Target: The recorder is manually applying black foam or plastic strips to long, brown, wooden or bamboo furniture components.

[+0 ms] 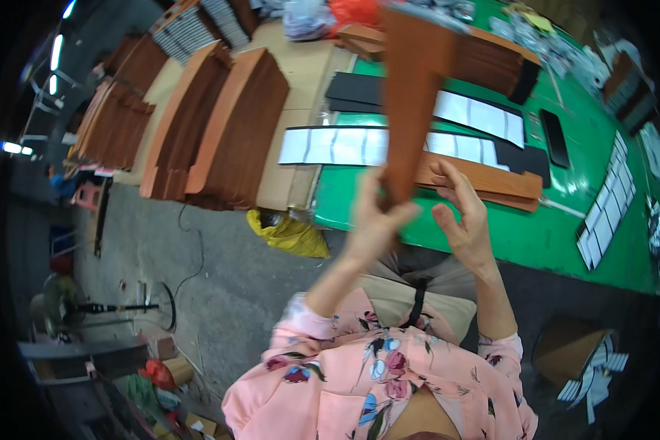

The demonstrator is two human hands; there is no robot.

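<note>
My left hand [378, 224] is closed around the lower end of a reddish-brown wood-coloured board [416, 88], which stands up in front of me, slightly blurred. My right hand [463, 220] holds nothing, its fingers apart and loosely bent. Just beyond that hand, more brown boards [491, 183] lie on the green tabletop [433, 231]. Behind the raised board are black strips with white panels, one [334, 145] reaching past the table's left edge and another [484, 117] farther back. The raised board hides part of both.
Brown board stacks [242, 125] stand on the tan surface at left. A black phone-like slab [554, 138] and a white-panelled strip [607, 202] lie to the right. A yellow bag [290, 236] sits below the table edge; a fan [161, 306] stands on the floor.
</note>
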